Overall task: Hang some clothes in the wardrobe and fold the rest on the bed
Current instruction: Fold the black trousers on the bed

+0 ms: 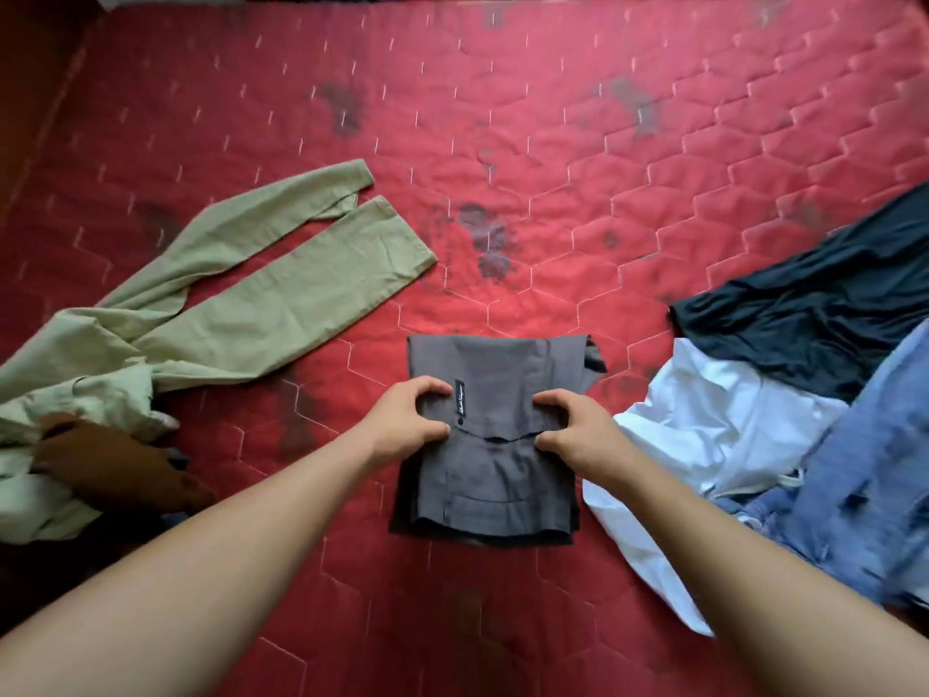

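Because the grey trousers (495, 389) are folded down to a compact rectangle, both hands work at its middle, where a raised cross-fold sits. The left hand (402, 420) pinches the left edge of that fold between curled fingers and thumb. The right hand (578, 430) pinches the right edge in the same manner. Gripping both edges at one level keeps the layers aligned. By judgement, the grip serves either to square the fold or to lift the bundle as one piece.

The trousers lie on the bed (553, 143), centred before the person and apart from every other garment. The bare mattress around them gives room to fold without catching loose cloth.

To the left, green trousers (261, 279) lie unfolded with legs apart. A brown garment (115, 465) and a pale garment (50, 500) are heaped beside them. To the right, a dark garment (814, 314), a white garment (704, 435) and a blue denim garment (864, 475) overlap in a loose pile.

No basket, box or other container is visible, and the wardrobe is out of view.
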Available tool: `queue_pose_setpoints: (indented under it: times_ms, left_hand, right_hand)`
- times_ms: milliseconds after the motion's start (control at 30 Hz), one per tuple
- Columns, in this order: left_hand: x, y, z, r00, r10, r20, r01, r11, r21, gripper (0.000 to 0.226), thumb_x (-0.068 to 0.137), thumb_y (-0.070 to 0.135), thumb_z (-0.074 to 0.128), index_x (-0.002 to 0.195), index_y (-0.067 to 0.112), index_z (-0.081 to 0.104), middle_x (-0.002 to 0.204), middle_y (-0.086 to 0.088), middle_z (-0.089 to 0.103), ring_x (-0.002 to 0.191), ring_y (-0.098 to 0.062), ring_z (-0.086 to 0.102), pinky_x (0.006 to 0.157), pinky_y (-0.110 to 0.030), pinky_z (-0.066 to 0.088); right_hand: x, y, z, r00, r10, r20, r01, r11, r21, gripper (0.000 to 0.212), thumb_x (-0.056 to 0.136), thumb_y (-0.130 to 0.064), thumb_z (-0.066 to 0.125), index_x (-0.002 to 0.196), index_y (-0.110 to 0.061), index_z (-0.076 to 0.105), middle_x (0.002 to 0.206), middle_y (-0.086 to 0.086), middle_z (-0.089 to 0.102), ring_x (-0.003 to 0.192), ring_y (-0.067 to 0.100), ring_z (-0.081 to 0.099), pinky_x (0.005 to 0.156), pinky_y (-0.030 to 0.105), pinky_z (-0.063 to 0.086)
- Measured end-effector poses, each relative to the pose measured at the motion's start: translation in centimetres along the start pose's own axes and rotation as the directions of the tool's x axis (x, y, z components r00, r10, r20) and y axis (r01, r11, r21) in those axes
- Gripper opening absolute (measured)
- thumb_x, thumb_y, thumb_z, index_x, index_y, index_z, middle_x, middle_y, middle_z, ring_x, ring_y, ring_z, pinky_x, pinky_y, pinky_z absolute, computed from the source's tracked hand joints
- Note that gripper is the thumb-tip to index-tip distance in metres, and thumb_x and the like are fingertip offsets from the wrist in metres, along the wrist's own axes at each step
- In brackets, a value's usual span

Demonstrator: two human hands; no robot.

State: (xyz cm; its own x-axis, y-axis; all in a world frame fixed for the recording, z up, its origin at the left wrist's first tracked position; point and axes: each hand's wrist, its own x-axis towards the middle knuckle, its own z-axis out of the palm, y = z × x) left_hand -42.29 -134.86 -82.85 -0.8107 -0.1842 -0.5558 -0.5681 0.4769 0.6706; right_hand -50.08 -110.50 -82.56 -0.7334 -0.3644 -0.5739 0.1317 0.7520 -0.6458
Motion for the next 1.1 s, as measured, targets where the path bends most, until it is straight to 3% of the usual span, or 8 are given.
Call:
queue_pose_setpoints:
  times_ms: [267, 367, 567, 667, 733, 867, 1033, 1100]
  left_hand:
    - [-7.5, 15.1, -6.9, 0.981, 0.190, 0.039, -0.194, 0.944, 0.265, 0.052, 0.074, 0.014, 0.083, 0.124, 0.020, 0.070, 0.117, -0.005, 0.070, 0.108, -0.020, 0.065, 0.098, -0.034, 0.051]
    - [-11.0, 21.5, -8.5, 0.959, 0.265, 0.097, -0.282, 0.910, 0.305, 0.051, 0.076, 0.015, 0.082, 0.125, 0.021, 0.068, 0.106, 0.001, 0.069, 0.090, -0.013, 0.064, 0.073, -0.022, 0.053]
    - [-21.4, 34.4, -8.5, 0.859, 0.400, 0.319, -0.510, 0.722, 0.468, 0.047, 0.079, 0.023, 0.079, 0.124, 0.027, 0.067, 0.086, 0.004, 0.066, 0.075, -0.016, 0.064, 0.064, -0.022, 0.051]
    - [-27.6, 40.0, -6.1, 0.771, 0.461, 0.439, -0.635, 0.606, 0.480, 0.047, 0.079, 0.024, 0.079, 0.124, 0.027, 0.067, 0.093, 0.000, 0.065, 0.076, -0.019, 0.066, 0.063, -0.026, 0.055]
    - [-32.1, 43.4, -3.8, 0.697, 0.488, 0.525, -0.715, 0.530, 0.456, 0.046, 0.078, 0.024, 0.079, 0.122, 0.027, 0.068, 0.098, 0.000, 0.065, 0.078, -0.019, 0.067, 0.065, -0.030, 0.060]
    - [-41.5, 48.8, 1.8, 0.504, 0.520, 0.690, -0.864, 0.316, 0.393, 0.047, 0.075, 0.030, 0.078, 0.121, 0.027, 0.069, 0.105, 0.004, 0.069, 0.090, -0.016, 0.068, 0.083, -0.036, 0.059]
    - [-55.4, 54.0, 10.6, 0.245, 0.483, 0.841, -0.969, 0.085, 0.234, 0.038, 0.076, 0.032, 0.079, 0.113, 0.025, 0.072, 0.100, 0.002, 0.072, 0.084, -0.015, 0.070, 0.065, -0.029, 0.062]
    - [-61.2, 55.1, 14.4, 0.137, 0.443, 0.886, -0.984, -0.041, 0.173, 0.039, 0.079, 0.033, 0.079, 0.117, 0.025, 0.071, 0.106, 0.004, 0.072, 0.091, -0.013, 0.068, 0.078, -0.029, 0.059]
  right_hand:
    - [-11.1, -9.0, -11.9, 0.997, -0.061, -0.055, 0.059, 0.997, -0.051, 0.058, 0.078, -0.014, 0.077, 0.133, -0.019, 0.061, 0.127, -0.001, 0.065, 0.115, 0.014, 0.060, 0.096, 0.024, 0.045]
    - [-17.2, -11.6, -16.0, 0.989, -0.036, -0.143, 0.035, 0.999, -0.005, 0.059, 0.076, -0.015, 0.078, 0.133, -0.019, 0.061, 0.124, 0.001, 0.065, 0.112, 0.018, 0.062, 0.095, 0.030, 0.051]
    - [-34.0, -14.0, -21.1, 0.931, 0.149, -0.334, -0.110, 0.985, 0.134, 0.053, 0.081, -0.014, 0.075, 0.130, -0.020, 0.058, 0.116, 0.005, 0.064, 0.092, 0.022, 0.067, 0.064, 0.034, 0.059]
    - [-43.8, -13.9, -22.7, 0.871, 0.255, -0.420, -0.188, 0.963, 0.195, 0.050, 0.082, -0.014, 0.074, 0.129, -0.018, 0.058, 0.114, 0.008, 0.065, 0.097, 0.027, 0.069, 0.075, 0.044, 0.061]
    - [-50.7, -13.3, -23.4, 0.818, 0.325, -0.475, -0.227, 0.941, 0.252, 0.052, 0.082, -0.013, 0.075, 0.131, -0.016, 0.058, 0.117, 0.009, 0.064, 0.099, 0.026, 0.068, 0.077, 0.042, 0.061]
    - [-63.8, -11.2, -23.1, 0.719, 0.443, -0.536, -0.276, 0.889, 0.365, 0.052, 0.084, -0.017, 0.075, 0.132, -0.018, 0.057, 0.104, 0.002, 0.063, 0.079, 0.013, 0.063, 0.056, 0.020, 0.051]
    - [-80.7, -7.7, -20.2, 0.544, 0.594, -0.593, -0.302, 0.798, 0.522, 0.038, 0.083, -0.025, 0.072, 0.120, -0.021, 0.062, 0.092, -0.001, 0.063, 0.059, 0.008, 0.062, 0.042, 0.020, 0.043]
    - [-87.2, -6.3, -18.4, 0.450, 0.650, -0.612, -0.316, 0.757, 0.572, 0.037, 0.082, -0.024, 0.071, 0.116, -0.012, 0.064, 0.087, -0.001, 0.061, 0.060, 0.012, 0.061, 0.041, 0.019, 0.044]
